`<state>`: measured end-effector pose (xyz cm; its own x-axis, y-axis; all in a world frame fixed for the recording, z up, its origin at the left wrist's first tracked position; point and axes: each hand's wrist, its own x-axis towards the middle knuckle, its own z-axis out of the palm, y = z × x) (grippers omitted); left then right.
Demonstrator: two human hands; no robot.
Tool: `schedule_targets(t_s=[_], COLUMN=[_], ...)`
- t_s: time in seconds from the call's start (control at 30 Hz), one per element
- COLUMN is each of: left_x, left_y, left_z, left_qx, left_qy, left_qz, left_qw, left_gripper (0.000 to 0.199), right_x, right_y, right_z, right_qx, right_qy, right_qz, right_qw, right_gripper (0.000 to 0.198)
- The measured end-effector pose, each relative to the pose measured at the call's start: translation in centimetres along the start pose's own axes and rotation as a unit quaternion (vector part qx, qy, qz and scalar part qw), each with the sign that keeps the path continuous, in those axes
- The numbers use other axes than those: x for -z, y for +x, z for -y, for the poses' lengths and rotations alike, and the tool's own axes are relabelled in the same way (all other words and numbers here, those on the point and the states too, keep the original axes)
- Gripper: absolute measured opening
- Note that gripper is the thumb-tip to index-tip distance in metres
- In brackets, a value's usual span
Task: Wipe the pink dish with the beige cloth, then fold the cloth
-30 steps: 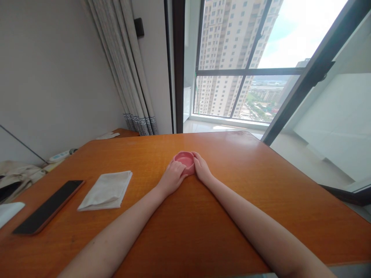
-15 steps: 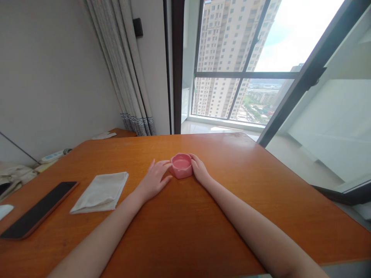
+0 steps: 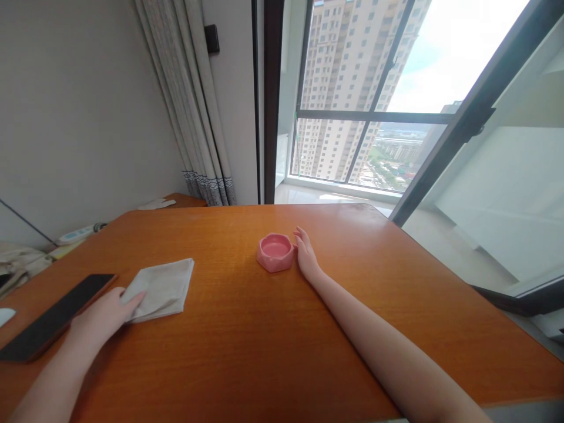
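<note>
A pink faceted ashtray [image 3: 275,254] with a notched rim stands upright on the wooden table. Beside its right side is my right hand [image 3: 305,252], fingers stretched out and holding nothing; the thumb is at or very near the ashtray's wall. At the left, my left hand [image 3: 106,314] pinches the near left edge of a folded white cloth [image 3: 165,288]. The thumb lies on top of the cloth, while the other fingertips are partly hidden at its edge. The cloth lies mostly flat on the table.
A dark, flat tablet-like slab [image 3: 57,320] lies left of the cloth, partly behind my left hand. A white object [image 3: 6,316] shows at the left edge. A power strip [image 3: 77,234] sits beyond the table [image 3: 247,352]. Window and curtain [image 3: 200,117] are behind.
My left hand has left the ashtray's left side and moved left to the cloth, gripping its edge. My right hand has loosened from the ashtray, its fingers straightening. The ashtray stays put.
</note>
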<state>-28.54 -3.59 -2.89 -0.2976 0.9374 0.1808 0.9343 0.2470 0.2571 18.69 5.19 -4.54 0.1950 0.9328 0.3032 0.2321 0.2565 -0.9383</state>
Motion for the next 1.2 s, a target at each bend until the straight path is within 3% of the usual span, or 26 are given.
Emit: schedule_targets(t_s=[0.07, 0.17, 0.27, 0.37, 0.47, 0.57, 0.63, 0.7, 0.73, 0.8, 0.83, 0.9, 0.97, 1.0, 1.07, 1.2], left_x=[0.9, 3.2, 5.4, 6.1, 4.9, 2.2, -0.2, -2.8, -3.9, -5.7, -6.3, -6.7, -6.6, -6.4, -6.3, -6.5], left_y=[-0.4, -2.1, -4.2, -5.5, -5.5, -4.7, -4.1, -3.6, -3.4, -3.3, -3.3, -3.5, -3.7, -3.8, -4.0, -4.1], left_z=[-2.8, -9.0, -15.5, -20.7, -24.6, -27.2, -27.9, -27.9, -27.7, -27.2, -27.0, -26.8, -26.9, -26.9, -27.0, -27.0], left_qx=[0.044, -0.039, -0.172, -0.234, -0.252, -0.224, -0.197, -0.165, -0.166, -0.194, -0.209, -0.225, -0.231, -0.232, -0.223, -0.175], left_qy=[-0.007, -0.096, -0.228, -0.375, -0.463, -0.537, -0.561, -0.521, -0.489, -0.432, -0.409, -0.374, -0.354, -0.349, -0.343, -0.335], left_qz=[0.021, 0.027, 0.134, 0.227, 0.269, 0.230, 0.131, 0.021, -0.012, -0.022, -0.005, 0.043, 0.080, 0.090, 0.097, 0.076], left_qw=[0.999, 0.994, 0.949, 0.868, 0.806, 0.780, 0.794, 0.838, 0.856, 0.881, 0.888, 0.899, 0.903, 0.904, 0.907, 0.923], left_gripper=[0.032, 0.032, 0.036, 0.033, 0.033, 0.034, 0.031, 0.029, 0.030, 0.036, 0.040, 0.044, 0.047, 0.048, 0.051, 0.057], right_x=[0.4, 0.8, 0.8, 0.8, 1.7, 3.1, 3.9, 4.5, 4.6, 4.6, 4.5, 3.7, 2.5, 1.8, 0.6, -0.4], right_y=[-0.4, -1.6, -3.1, -4.5, -5.1, -4.4, -3.4, -2.3, -1.9, -1.6, -1.7, -2.4, -3.4, -3.9, -4.5, -4.3], right_z=[0.8, 3.2, 6.7, 9.9, 11.6, 11.8, 11.4, 10.9, 10.6, 10.1, 9.8, 9.2, 8.4, 8.1, 7.4, 6.3], right_qx=[0.033, 0.132, 0.174, 0.044, -0.135, -0.261, -0.291, -0.252, -0.201, -0.050, 0.033, 0.175, 0.261, 0.283, 0.297, 0.294], right_qy=[-0.033, -0.077, 0.014, 0.163, 0.204, 0.230, 0.237, 0.241, 0.233, 0.174, 0.119, -0.022, -0.168, -0.234, -0.335, -0.427], right_qz=[-0.030, -0.031, 0.080, 0.257, 0.359, 0.369, 0.311, 0.165, 0.075, -0.079, -0.116, -0.076, 0.063, 0.133, 0.207, 0.202], right_qw=[0.998, 0.988, 0.981, 0.951, 0.900, 0.862, 0.873, 0.923, 0.948, 0.980, 0.986, 0.981, 0.948, 0.921, 0.870, 0.831], right_gripper=[0.051, 0.053, 0.064, 0.070, 0.060, 0.045, 0.036, 0.030, 0.028, 0.029, 0.028, 0.028, 0.033, 0.035, 0.035, 0.026])
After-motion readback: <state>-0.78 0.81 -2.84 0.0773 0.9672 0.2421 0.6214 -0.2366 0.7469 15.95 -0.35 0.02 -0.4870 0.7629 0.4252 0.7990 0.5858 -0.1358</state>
